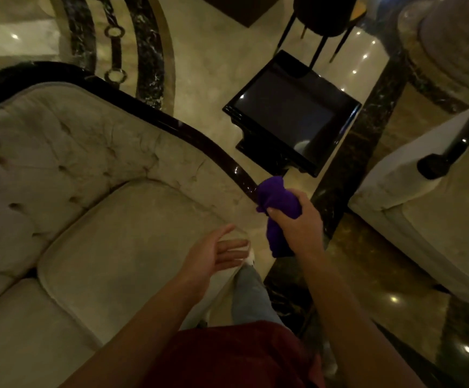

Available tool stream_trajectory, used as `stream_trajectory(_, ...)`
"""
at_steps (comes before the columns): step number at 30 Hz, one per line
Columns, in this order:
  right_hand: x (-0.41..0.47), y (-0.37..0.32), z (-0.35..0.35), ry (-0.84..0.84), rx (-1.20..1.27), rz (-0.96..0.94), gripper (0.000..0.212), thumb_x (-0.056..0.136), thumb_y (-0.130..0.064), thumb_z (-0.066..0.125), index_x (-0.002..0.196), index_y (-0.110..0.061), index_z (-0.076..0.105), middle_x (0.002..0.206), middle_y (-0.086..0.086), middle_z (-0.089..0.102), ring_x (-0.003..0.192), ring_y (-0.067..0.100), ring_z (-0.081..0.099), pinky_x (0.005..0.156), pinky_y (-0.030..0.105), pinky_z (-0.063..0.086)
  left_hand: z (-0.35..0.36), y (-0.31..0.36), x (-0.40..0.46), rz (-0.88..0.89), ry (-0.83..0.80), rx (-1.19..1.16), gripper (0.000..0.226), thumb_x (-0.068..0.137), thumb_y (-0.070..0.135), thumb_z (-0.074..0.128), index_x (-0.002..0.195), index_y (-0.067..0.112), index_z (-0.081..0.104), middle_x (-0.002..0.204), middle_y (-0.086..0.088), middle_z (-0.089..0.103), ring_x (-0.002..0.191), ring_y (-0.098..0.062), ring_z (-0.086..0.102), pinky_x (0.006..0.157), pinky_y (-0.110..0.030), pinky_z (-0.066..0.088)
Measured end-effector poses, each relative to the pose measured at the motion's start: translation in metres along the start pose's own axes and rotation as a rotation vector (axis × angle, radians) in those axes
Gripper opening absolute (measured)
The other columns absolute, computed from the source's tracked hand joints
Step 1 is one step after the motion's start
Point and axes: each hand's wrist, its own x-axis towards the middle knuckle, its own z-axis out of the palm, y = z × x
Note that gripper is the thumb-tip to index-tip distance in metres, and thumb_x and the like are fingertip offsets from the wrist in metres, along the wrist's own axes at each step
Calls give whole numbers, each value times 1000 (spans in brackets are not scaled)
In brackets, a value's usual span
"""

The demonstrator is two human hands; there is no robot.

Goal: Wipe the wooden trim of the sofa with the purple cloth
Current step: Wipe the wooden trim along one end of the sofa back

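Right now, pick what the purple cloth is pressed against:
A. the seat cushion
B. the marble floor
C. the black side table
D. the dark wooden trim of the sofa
D: the right hand bunches the purple cloth against the lower end of the dark wooden trim.

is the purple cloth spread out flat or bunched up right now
Bunched up. The purple cloth is wadded in the right hand, one lump pressed against the dark wooden trim, a tail hanging below the fist.
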Motion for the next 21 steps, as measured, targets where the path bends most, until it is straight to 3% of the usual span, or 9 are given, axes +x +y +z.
stream_trajectory(4,79,13,-5,8,-56,-12,57,89,-28,80,138,-28,51,118,-17,50,106,10,53,88,32,43,5,21,68,-56,222,13,36,109,35,45,136,15,60,121,-5,72,99,-22,73,82,-37,59)
stream_trajectory(7,155,22,-4,-118,-127,5,60,91,-31,78,142,-27,49,122,-13,49,111,14,51,90,37,44,18,53,128,-51,336,7,26,107,41,47,122,27,63,124,-2,69,103,-18,69,86,-38,58)
stream_trajectory(9,176,19,-8,-98,-111,-43,61,91,-35,76,144,-29,48,123,-11,51,110,14,50,90,37,44,23,78,140,2,316,20,32,105,44,47,125,26,64,124,-1,69,108,-20,68,87,-37,57)
stream_trajectory(13,240,51,15,-174,-200,-73,64,91,-44,69,149,-29,46,141,1,61,118,13,53,98,34,43,40,89,204,-93,493,-66,32,106,36,46,129,19,61,97,5,63,87,-15,62,71,-28,50)
stream_trajectory(14,246,65,24,-200,-227,-66,64,91,-46,67,150,-29,46,143,3,61,122,17,56,101,36,45,43,81,221,-139,546,-85,32,107,34,45,129,18,61,97,5,62,90,-17,62,75,-28,49)
stream_trajectory(16,246,82,37,-263,-251,-120,66,92,-48,62,152,-26,45,144,5,60,127,24,57,104,38,44,45,82,235,-127,589,-111,36,107,33,43,132,16,62,107,1,64,100,-21,61,85,-31,50)
stream_trajectory(19,251,104,58,-294,-283,-178,68,93,-47,56,155,-23,43,146,11,55,130,27,54,102,33,39,45,81,268,-154,615,-217,46,107,38,42,146,16,53,119,-2,60,104,-22,61,86,-35,52)
stream_trajectory(21,243,123,62,-237,-296,-244,66,94,-43,58,154,-22,40,149,13,52,134,28,50,106,35,40,45,75,279,-175,646,-246,46,106,41,43,146,19,50,134,-3,59,117,-28,63,92,-40,53)
